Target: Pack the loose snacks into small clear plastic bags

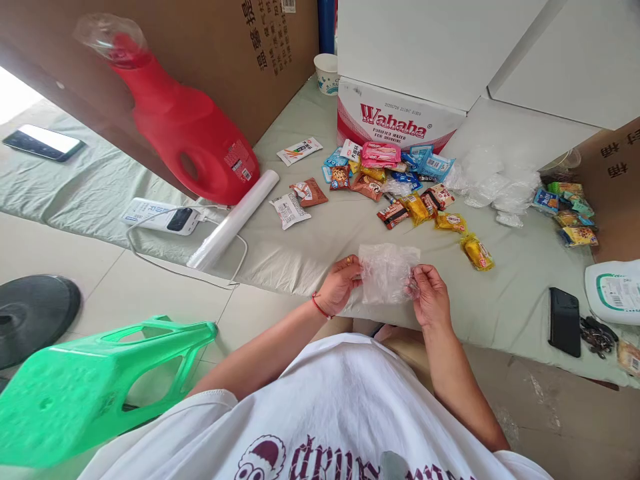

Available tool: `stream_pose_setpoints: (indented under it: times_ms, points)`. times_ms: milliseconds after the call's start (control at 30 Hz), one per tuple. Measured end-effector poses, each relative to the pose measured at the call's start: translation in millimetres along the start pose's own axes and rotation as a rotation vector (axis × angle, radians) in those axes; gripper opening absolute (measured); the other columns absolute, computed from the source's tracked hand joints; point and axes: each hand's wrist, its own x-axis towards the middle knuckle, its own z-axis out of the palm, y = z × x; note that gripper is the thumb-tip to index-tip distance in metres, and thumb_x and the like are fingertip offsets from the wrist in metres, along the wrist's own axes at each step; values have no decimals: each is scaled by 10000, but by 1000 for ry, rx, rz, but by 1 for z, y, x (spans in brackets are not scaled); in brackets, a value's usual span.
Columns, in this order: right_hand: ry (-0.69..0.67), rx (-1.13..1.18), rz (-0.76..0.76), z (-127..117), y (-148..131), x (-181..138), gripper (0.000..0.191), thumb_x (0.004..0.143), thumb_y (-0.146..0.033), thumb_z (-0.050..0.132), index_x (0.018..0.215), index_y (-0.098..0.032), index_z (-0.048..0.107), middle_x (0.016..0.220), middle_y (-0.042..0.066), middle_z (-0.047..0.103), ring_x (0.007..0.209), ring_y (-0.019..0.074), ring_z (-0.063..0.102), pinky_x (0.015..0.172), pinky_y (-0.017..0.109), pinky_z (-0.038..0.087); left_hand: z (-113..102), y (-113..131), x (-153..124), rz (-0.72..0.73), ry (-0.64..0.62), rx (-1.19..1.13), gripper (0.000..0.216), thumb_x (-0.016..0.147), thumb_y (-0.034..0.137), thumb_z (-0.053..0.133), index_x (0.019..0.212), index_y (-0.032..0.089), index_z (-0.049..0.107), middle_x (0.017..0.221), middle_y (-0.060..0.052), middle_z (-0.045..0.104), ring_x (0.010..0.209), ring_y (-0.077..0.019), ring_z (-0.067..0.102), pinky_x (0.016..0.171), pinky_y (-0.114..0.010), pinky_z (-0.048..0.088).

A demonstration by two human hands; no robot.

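A clear plastic bag [387, 270] is stretched between my two hands, just above the front edge of the cloth-covered surface. My left hand [341, 283] pinches its left side, a red string bracelet round the wrist. On the other side, my right hand [429, 292] grips the bag's right edge with closed fingers. Beyond the bag lies a loose heap of wrapped snacks [393, 213]. Nearest to my right hand is a yellow snack packet [477, 252]. To the heap's right sits a pile of crumpled clear bags [500, 177].
A red jug [185, 127] and a roll of plastic film [235, 220] are at the left, beside a power bank [160, 216]. A Wahaha carton [400, 113] stands behind. At right lie a black phone [565, 321] and a wipes pack [615, 291]. A green stool [60, 400] is on the floor.
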Motion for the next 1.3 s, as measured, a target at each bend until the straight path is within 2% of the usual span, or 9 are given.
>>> stream_pose_setpoints:
  times_ms: [100, 233, 300, 467, 633, 800, 967, 1167, 1300]
  points:
    - [44, 47, 50, -2, -2, -2, 410, 716, -519, 881, 832, -239, 606, 715, -61, 538, 525, 60, 461, 412, 169, 342, -6, 4, 4, 25, 72, 85, 286, 651, 325, 806, 773, 199, 580, 780, 27, 565, 715, -122, 559, 677, -259, 464]
    - [37, 106, 32, 0, -2, -8, 406, 720, -504, 891, 837, -236, 611, 703, -71, 522, 484, 36, 401, 387, 153, 306, -7, 4, 2, 315, 285, 403, 268, 688, 310, 803, 848, 201, 617, 857, 7, 605, 764, -125, 533, 714, -255, 432]
    - [17, 122, 18, 0, -3, -10, 387, 742, -497, 881, 844, -236, 614, 713, -70, 528, 476, 31, 387, 384, 154, 293, -3, 2, -3, 366, 244, 500, 254, 765, 392, 768, 824, 207, 605, 781, 18, 571, 701, -121, 483, 672, -260, 395]
    - [-19, 94, -61, 3, -3, -12, 332, 806, -493, 839, 869, -240, 633, 692, -69, 527, 489, 45, 387, 427, 175, 317, 21, -5, -23, 241, -79, 656, 472, 922, 638, 548, 731, 209, 602, 714, -3, 549, 671, -146, 494, 669, -296, 411]
    - [-52, -30, -152, 6, 0, -15, 293, 849, -505, 794, 878, -244, 662, 676, -55, 542, 562, 87, 446, 518, 217, 381, 43, -23, -24, 357, -62, 826, 425, 681, 519, 843, 926, 207, 692, 1059, -88, 652, 1004, -259, 602, 911, -388, 476]
    - [36, 59, -162, -6, 1, -10, 273, 796, -460, 844, 879, -236, 711, 716, -42, 574, 608, 85, 469, 561, 214, 398, 30, -19, -7, 185, -2, 425, 236, 831, 432, 711, 783, 211, 644, 892, -40, 659, 900, -191, 619, 815, -321, 499]
    - [141, 136, -89, -33, 0, -5, 330, 687, -424, 920, 835, -220, 707, 765, -36, 584, 616, 71, 473, 527, 193, 391, 4, 9, 5, 89, 28, -33, 315, 765, 377, 826, 783, 201, 566, 1003, -38, 728, 1015, -196, 695, 832, -296, 536]
    - [223, 83, -33, -59, 1, -6, 415, 603, -449, 954, 794, -200, 684, 740, -34, 563, 598, 68, 441, 488, 191, 347, -20, 33, 16, 36, 26, -240, 288, 817, 287, 787, 767, 197, 518, 1124, -83, 757, 1033, -263, 743, 869, -407, 588]
    - [256, -143, -54, -78, 2, -3, 442, 646, -537, 896, 816, -193, 676, 686, -37, 532, 597, 95, 438, 497, 220, 355, -31, 36, 24, -15, 46, -272, 296, 849, 262, 746, 725, 185, 488, 1176, -97, 743, 1087, -276, 730, 910, -445, 590]
